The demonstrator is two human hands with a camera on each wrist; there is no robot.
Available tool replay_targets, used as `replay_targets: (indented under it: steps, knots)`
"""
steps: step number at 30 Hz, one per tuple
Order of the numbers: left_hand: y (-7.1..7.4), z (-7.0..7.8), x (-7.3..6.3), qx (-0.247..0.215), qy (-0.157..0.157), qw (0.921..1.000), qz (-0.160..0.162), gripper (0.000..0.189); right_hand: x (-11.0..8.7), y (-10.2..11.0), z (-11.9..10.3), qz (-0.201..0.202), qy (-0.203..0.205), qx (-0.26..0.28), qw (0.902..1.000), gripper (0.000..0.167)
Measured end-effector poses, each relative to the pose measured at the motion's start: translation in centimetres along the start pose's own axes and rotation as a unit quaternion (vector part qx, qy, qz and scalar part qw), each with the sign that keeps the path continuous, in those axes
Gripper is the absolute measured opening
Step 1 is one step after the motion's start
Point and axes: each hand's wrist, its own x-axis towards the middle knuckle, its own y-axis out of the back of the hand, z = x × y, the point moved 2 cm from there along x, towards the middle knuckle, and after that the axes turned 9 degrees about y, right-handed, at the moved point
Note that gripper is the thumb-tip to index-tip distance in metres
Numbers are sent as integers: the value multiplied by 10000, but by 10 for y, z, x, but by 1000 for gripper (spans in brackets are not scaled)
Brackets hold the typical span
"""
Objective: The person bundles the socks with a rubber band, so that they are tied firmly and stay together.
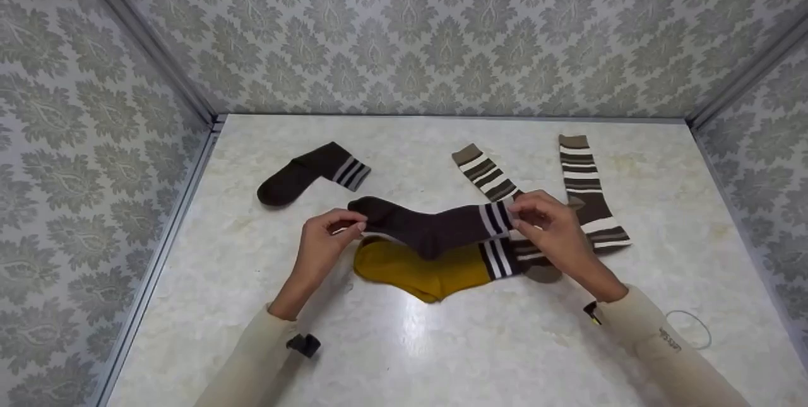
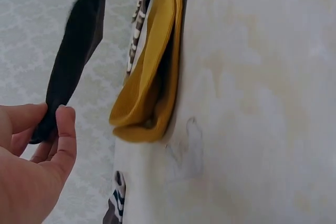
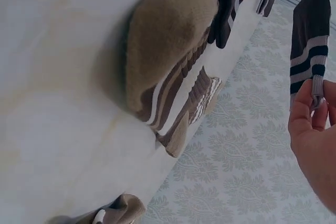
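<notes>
Stretched between both hands is a dark brown sock [image 1: 404,224] with grey and black bands at its cuff, raised above the table. The left hand [image 1: 325,236] pinches its toe end, and the right hand [image 1: 546,224] pinches the banded cuff. In the left wrist view the toe of the dark sock [image 2: 68,61] sits between thumb and fingers; in the right wrist view its cuff [image 3: 310,64] is gripped. Below it a mustard yellow sock [image 1: 423,274] with a black and white cuff lies on the table, partly covered in the head view.
A second dark brown sock [image 1: 303,173] lies at the back left. Toward the right lie two striped brown and white socks, one striped sock [image 1: 489,173] partly behind the right hand, the other striped sock [image 1: 584,186] farther right. Patterned walls [image 1: 410,35] enclose the table [image 1: 208,255].
</notes>
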Motion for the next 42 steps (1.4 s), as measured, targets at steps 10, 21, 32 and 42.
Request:
replay_targets:
  steps: [10, 21, 32, 42]
  knots:
    - [-15, -7, -21, -746, -210, 9958, 482, 7, -22, 0, -8, 12, 216, 249, 9995, 29]
    - [-26, -15, -38, -734, 410, 9963, 197, 37, -48, 5, 1, 62, 100, 441, 9990, 28]
    - [-24, -25, -45, -377, 1024, 9930, 460, 9, -58, 4, 6, -71, -422, 325, 9986, 22]
    - [-17, -29, -42, 36, 1090, 9915, 706, 12, -53, -4, 13, -300, -850, -151, 9958, 27]
